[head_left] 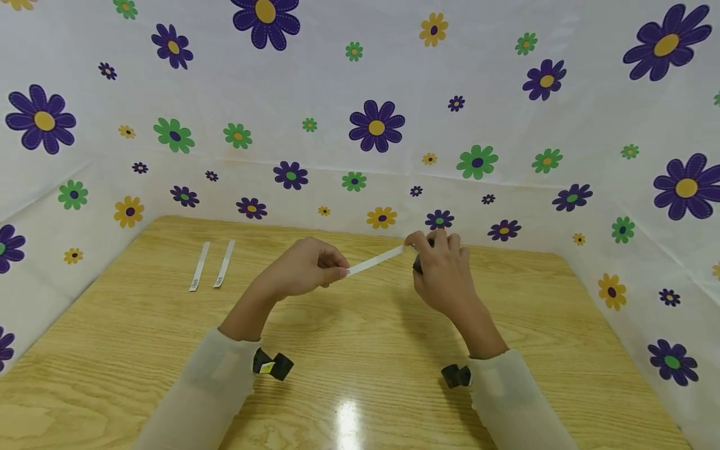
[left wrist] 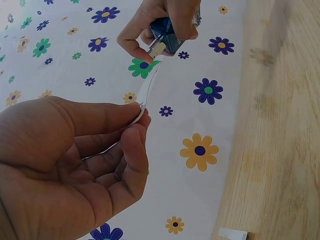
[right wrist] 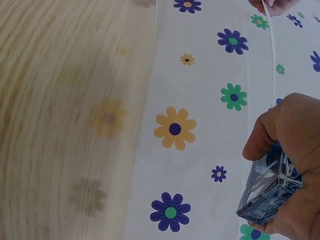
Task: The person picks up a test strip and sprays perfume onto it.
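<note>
Between thumb and fingers, my left hand (head_left: 306,269) pinches one end of a white paper strip (head_left: 375,259), which slants up to the right above the table. The printed end is at my fingertips. My right hand (head_left: 447,275) grips a dark blue glass perfume bottle (right wrist: 267,187), mostly covered by the fingers in the head view. In the left wrist view, the bottle's pale spray nozzle (left wrist: 156,49) is close to the strip's far end, with a right fingertip at it. Whether nozzle and strip touch, I cannot tell.
Two more white strips (head_left: 199,267) (head_left: 224,264) lie side by side on the wooden table (head_left: 349,350), left of my left hand. A white cloth (head_left: 315,81) printed with flowers surrounds the table at the back and both sides.
</note>
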Demonstrator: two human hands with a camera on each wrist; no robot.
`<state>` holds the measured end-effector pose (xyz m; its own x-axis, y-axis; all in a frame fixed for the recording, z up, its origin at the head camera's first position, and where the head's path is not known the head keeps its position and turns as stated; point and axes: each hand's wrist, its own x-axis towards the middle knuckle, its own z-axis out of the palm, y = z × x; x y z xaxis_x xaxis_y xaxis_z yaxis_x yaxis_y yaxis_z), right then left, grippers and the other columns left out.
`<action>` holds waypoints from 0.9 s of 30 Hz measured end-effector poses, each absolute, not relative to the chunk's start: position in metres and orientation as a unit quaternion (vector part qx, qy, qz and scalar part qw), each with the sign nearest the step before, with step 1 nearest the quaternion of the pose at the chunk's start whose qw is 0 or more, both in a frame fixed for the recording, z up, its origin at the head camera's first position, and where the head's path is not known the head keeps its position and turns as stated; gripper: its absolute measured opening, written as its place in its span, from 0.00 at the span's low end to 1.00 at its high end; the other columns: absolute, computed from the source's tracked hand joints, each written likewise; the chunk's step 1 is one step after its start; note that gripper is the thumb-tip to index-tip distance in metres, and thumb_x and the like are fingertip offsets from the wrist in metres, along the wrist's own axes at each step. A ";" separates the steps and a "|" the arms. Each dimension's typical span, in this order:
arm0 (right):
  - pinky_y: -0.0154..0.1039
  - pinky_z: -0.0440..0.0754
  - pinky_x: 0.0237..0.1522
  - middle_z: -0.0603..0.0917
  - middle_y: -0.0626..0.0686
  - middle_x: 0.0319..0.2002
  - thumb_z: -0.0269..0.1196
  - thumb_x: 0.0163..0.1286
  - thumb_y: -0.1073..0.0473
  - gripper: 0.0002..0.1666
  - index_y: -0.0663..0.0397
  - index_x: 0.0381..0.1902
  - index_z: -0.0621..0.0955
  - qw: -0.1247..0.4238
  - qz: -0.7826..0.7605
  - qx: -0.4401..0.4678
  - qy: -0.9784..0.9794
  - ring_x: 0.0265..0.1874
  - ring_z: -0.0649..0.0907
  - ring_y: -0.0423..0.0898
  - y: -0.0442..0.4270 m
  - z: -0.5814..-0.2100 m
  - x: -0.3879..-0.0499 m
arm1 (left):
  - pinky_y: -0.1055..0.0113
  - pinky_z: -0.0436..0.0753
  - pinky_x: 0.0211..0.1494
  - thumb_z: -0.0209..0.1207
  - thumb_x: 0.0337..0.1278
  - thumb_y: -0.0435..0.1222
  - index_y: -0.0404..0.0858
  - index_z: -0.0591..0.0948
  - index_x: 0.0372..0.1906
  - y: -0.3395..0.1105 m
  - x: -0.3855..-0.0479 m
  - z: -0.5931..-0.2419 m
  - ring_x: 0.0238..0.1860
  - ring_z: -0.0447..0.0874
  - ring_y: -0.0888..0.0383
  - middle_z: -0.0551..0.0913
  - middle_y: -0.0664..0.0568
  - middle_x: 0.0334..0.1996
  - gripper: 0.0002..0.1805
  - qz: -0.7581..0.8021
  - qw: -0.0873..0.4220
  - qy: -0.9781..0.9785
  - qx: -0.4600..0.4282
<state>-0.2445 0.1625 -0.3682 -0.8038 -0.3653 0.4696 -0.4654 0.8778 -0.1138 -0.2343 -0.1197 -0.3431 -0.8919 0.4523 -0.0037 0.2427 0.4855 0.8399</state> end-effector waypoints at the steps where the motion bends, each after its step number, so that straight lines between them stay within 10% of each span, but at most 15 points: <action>1: 0.58 0.72 0.38 0.74 0.67 0.52 0.64 0.64 0.68 0.27 0.45 0.58 0.71 0.223 0.112 0.221 -0.943 0.43 0.72 0.65 0.162 -0.368 -0.244 | 0.62 0.78 0.34 0.61 0.72 0.34 0.37 0.87 0.43 -0.120 -0.234 -0.343 0.31 0.78 0.53 0.85 0.50 0.32 0.06 0.466 0.113 0.854 0.203; 27: 0.57 0.70 0.37 0.74 0.67 0.52 0.64 0.64 0.69 0.28 0.45 0.59 0.72 0.225 0.139 0.228 -0.937 0.42 0.71 0.65 0.160 -0.370 -0.245 | 0.62 0.75 0.33 0.61 0.72 0.35 0.38 0.87 0.42 -0.120 -0.235 -0.346 0.30 0.78 0.54 0.85 0.51 0.30 0.06 0.465 0.110 0.853 0.209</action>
<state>-0.2449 0.1597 -0.3698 -0.7947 -0.3647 0.4852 -0.4896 0.8576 -0.1573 -0.2354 -0.1202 -0.3457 -0.8883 0.4592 0.0060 0.2541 0.4806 0.8393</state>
